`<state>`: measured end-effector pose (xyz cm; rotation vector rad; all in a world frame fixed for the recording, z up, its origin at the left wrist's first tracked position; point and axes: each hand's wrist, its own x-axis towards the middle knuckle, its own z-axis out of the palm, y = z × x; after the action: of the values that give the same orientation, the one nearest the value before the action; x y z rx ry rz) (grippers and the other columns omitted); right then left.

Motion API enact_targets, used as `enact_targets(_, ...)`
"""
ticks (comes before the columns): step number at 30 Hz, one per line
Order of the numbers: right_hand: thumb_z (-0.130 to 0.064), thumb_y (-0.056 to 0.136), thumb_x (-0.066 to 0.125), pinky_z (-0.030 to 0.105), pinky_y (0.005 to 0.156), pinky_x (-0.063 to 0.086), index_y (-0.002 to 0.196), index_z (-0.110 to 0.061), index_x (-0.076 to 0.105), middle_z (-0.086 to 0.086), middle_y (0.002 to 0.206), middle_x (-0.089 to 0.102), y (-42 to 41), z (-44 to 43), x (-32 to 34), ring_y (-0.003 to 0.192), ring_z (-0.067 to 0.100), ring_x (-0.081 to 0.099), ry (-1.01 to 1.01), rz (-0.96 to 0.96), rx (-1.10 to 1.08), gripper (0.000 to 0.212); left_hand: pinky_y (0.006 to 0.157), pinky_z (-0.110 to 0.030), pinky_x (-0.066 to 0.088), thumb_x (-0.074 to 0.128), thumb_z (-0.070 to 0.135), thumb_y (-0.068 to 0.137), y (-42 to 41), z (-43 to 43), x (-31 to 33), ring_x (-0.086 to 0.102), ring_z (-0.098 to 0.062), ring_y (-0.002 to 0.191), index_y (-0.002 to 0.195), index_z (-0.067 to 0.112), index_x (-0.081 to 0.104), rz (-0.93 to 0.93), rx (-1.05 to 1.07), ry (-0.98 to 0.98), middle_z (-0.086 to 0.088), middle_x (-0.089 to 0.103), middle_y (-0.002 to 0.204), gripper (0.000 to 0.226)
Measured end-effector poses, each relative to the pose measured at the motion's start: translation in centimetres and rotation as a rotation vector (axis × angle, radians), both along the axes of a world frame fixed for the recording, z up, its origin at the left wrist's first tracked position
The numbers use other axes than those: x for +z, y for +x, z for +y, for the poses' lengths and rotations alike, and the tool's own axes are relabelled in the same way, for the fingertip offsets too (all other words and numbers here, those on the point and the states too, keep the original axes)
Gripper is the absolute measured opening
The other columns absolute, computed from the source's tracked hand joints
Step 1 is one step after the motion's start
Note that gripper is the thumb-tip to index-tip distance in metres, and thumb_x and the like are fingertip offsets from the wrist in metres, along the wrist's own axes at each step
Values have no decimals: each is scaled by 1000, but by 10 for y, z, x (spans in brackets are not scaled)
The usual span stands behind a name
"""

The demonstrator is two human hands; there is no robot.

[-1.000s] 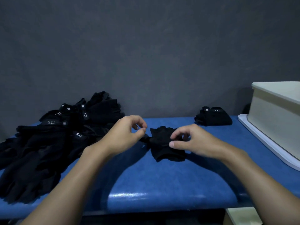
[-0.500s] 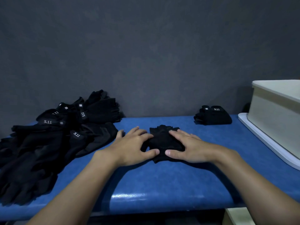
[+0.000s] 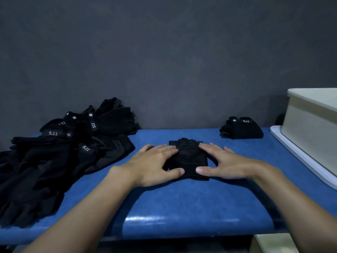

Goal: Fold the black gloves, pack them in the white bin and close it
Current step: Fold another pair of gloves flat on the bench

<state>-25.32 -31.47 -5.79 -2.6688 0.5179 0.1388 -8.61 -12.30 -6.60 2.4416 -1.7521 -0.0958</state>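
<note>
To the left of your fingers, the heap of unfolded black gloves lies on the blue table. Your left hand lies flat, fingers straight and a little apart, pressing the left side of the folded glove. Your right hand presses its right side in the same way, fingers straight and slightly spread. Both thumbs touch its near edge. Beyond your right fingertips, well apart, sits another folded pair. Further right stands the white bin on a flat white panel.
</note>
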Motion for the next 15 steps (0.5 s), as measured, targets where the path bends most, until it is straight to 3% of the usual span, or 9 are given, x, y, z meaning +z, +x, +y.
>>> enact_targets(6, -66, 78, 62, 41, 124, 6, 152, -35, 28, -24, 153, 21, 1, 8, 7, 147, -4, 0, 110, -185, -33, 87, 122, -42, 13, 29, 80, 79, 0, 5, 1, 20, -4, 147, 152, 37, 29, 55, 31, -71, 16, 24, 161, 85)
enact_targets(9, -52, 86, 64, 33, 121, 20, 142, -31, 45, -24, 138, 38, 12, 14, 9, 144, 0, 23, 126, -350, -66, 64, 118, -35, 15, 37, 70, 91, 6, 14, 11, 25, -7, 145, 148, 39, 36, 54, 74, -181, 13, 29, 158, 65)
enact_targets(12, -42, 89, 66, 23, 108, 35, 130, -27, 58, -17, 129, 57, 35, 28, 15, 125, 2, 50, 152, -458, -57, 45, 116, -35, 19, 26, 70, 88, 22, 32, 23, 30, -8, 141, 140, 34, 47, -40, 158, -310, 13, 43, 148, 67)
enact_targets(15, -41, 91, 64, 21, 107, 35, 128, -25, 60, -15, 127, 60, 67, 46, 24, 121, 1, 52, 117, -465, -10, 40, 119, -41, 17, 14, 70, 83, 42, 50, 31, 28, -12, 143, 136, 34, 52, -143, 312, -374, 12, 46, 145, 74)
